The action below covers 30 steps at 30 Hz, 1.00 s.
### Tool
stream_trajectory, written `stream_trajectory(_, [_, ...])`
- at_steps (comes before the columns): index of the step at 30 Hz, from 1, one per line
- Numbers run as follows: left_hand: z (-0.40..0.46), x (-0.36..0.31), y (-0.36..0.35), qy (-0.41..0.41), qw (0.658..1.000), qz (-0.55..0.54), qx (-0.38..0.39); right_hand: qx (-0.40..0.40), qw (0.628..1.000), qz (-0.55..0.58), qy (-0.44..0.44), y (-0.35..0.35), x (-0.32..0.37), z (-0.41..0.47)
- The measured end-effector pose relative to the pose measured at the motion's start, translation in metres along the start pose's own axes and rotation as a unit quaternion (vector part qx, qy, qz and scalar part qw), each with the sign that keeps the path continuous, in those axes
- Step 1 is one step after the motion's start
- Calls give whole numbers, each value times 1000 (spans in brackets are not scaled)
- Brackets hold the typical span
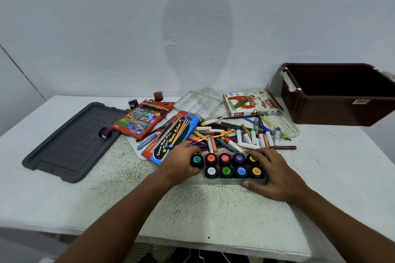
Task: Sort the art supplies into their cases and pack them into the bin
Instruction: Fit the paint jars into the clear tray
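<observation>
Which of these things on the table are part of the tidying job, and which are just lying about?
Part of the job:
paint pots in their tray
loose crayons
pencil box
watercolour box
clear case
pastel box
stray pots
bin
grey lid, likely the bin's

Just lying about:
nothing clearly; everything on the table looks like supplies or storage.

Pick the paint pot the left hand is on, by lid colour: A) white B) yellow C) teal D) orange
C: the left hand grips the teal-lidded pot at the left end of the back row of the paint tray, while the right hand steadies the tray's right end.
</observation>
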<state>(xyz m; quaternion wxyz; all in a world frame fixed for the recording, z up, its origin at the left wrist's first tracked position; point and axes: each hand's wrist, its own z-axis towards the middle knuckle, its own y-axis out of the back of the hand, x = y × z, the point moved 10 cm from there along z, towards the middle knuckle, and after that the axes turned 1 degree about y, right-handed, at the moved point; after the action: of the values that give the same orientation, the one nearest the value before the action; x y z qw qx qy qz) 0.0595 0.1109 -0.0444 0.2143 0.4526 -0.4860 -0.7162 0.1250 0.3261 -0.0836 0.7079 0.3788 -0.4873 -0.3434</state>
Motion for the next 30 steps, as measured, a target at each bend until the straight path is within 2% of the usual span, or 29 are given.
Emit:
stream_trajectory(16, [0,4,-1,-3,998,-20,-52,-4,1000,0,6,1,0,0])
stream_trajectory(24, [3,7,-3,-3,999,1,-48,-9,1000,0,10,1,1,0])
stream_trajectory(27, [4,7,-4,-7,1000,-2,-24,-9,1000,4,11,2,1,0])
stream_trajectory(30, [5,14,9,18,998,-52,-10,-6,1000,6,9,1,0,0])
